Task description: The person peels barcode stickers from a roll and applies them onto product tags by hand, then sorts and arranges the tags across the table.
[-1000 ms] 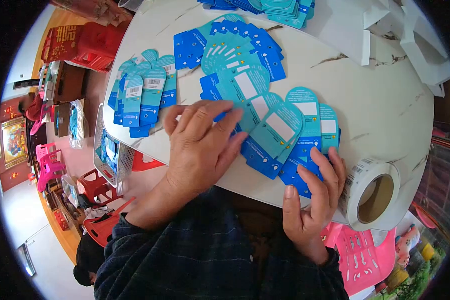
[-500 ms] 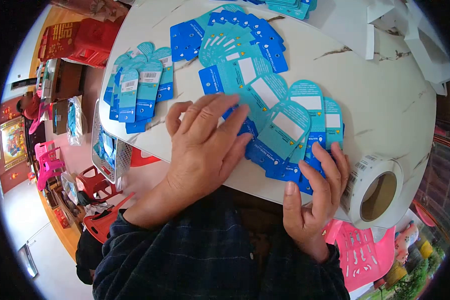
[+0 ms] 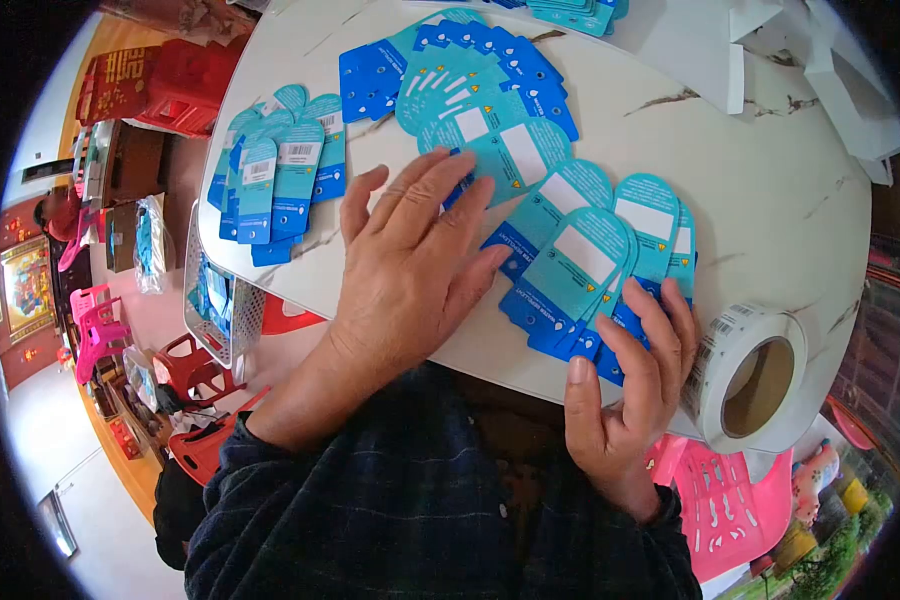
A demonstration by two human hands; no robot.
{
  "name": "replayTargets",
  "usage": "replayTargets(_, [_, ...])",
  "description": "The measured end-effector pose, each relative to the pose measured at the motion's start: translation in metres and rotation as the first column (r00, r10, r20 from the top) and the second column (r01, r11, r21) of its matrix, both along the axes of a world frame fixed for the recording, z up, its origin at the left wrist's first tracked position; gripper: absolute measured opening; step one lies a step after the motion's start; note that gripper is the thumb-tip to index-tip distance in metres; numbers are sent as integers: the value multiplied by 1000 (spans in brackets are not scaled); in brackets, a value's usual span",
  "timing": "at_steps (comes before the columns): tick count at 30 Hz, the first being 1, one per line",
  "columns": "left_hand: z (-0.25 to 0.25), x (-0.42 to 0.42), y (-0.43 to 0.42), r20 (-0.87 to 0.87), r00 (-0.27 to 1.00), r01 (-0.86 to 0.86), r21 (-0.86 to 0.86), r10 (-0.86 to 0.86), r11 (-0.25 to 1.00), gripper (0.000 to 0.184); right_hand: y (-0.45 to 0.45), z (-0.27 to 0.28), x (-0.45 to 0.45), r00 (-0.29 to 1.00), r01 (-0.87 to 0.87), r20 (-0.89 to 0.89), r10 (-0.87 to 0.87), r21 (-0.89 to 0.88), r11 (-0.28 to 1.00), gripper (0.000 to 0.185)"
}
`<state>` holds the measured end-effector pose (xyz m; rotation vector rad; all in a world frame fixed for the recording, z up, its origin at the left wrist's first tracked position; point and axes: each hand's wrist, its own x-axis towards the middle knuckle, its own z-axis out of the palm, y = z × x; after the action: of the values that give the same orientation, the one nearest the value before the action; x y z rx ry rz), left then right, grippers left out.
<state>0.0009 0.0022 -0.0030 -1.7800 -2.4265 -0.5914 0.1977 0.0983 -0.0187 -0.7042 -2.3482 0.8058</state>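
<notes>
My left hand (image 3: 405, 245) lies palm down with its fingers spread, the fingertips on blue-and-teal hang tags (image 3: 518, 150) in the middle of the table. My right hand (image 3: 635, 385) rests near the table edge, fingers apart and slightly bent, touching the lower side of a nearer fan of hang tags (image 3: 580, 262). These tags have rounded teal ends, blue ends with small holes, and blank white rectangles. Beyond them, another overlapping fan of tags (image 3: 475, 75) spreads out. To the left is a pile of tags with barcode stickers (image 3: 278, 165).
A roll of barcode labels (image 3: 708, 385) stands right of my right hand. White folded card (image 3: 850, 95) lies at the far right, more tags (image 3: 575, 12) at the back. Below the table's left edge is a white basket (image 3: 202, 325); a pink plastic chair (image 3: 725, 510) stands at lower right.
A gap has opened between the tags under my left hand and the nearer fan, which has shifted slightly right. My left hand has moved little; my right hand stays in place.
</notes>
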Motion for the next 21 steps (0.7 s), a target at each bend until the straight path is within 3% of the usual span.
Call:
replayTargets(13, [-4, 5, -3, 26, 981, 193, 3, -193, 981, 34, 1, 1, 1, 1000, -2, 28, 2, 14, 1000, 28])
replayTargets(21, [-7, 21, 7, 98, 979, 174, 43, -177, 984, 35, -2, 1, -3, 999, 7, 45, -9, 41, 999, 30])
